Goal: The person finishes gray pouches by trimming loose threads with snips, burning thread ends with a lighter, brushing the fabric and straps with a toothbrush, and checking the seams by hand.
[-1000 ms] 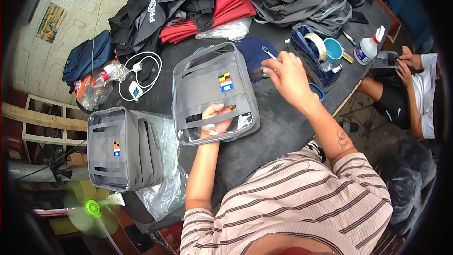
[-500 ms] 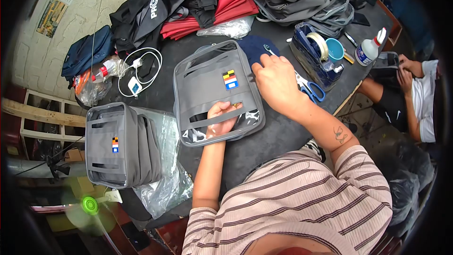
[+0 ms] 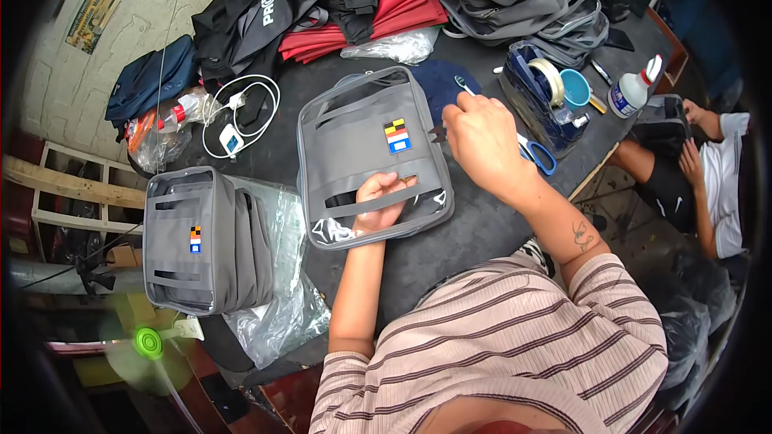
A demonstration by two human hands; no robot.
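Observation:
A grey bag point(image 3: 354, 145) with clear plastic panels and a small colored flag patch point(image 3: 397, 136) lies tilted in front of me. My left hand point(image 3: 382, 202) is closed on its lower part, with a grey strap across the fingers. Whether the hand is under the clear panel, I cannot tell. Beside the bag's right edge, my right hand point(image 3: 482, 141) is closed with the fingers pinched. A small dark tip shows between it and the bag; the rest is hidden in the hand. Blue-handled scissors point(image 3: 539, 157) lie just beyond that hand, partly covered by it.
Similar grey bags point(image 3: 205, 245) stand stacked at left on clear plastic sheeting point(image 3: 285, 305). A white cable point(image 3: 273, 116), red fabric point(image 3: 362, 28), a tape dispenser point(image 3: 535, 108) and a white bottle point(image 3: 633, 94) lie farther back. A co-worker point(image 3: 728, 169) sits at right. A fan point(image 3: 149, 343) spins at lower left.
My right hand has shifted slightly right and down beside the bag's edge. My left hand keeps its hold. The co-worker's dark item has moved a little.

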